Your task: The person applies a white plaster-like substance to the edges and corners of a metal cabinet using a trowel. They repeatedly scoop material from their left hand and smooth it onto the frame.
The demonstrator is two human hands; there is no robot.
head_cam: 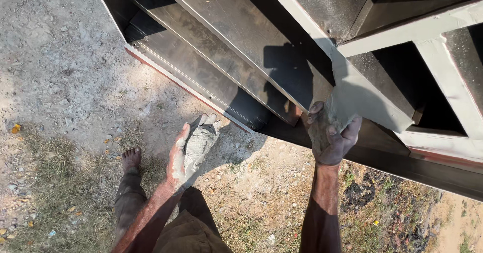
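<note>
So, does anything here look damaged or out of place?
Mostly no. The right hand presses a grey pad on the white frame bar, where a grey patch breaks the white coat. The left hand is caked in grey paste.

A bare foot (132, 158) is being set on the gravelly ground (65, 67), where dry grass (55, 192) is seen thinning out. Brown trousers (191, 233) are being worn over the bent legs. A yellow leaf (16, 128) is lying near the left edge, and a scorched black patch (359, 195) is showing at lower right.
</note>
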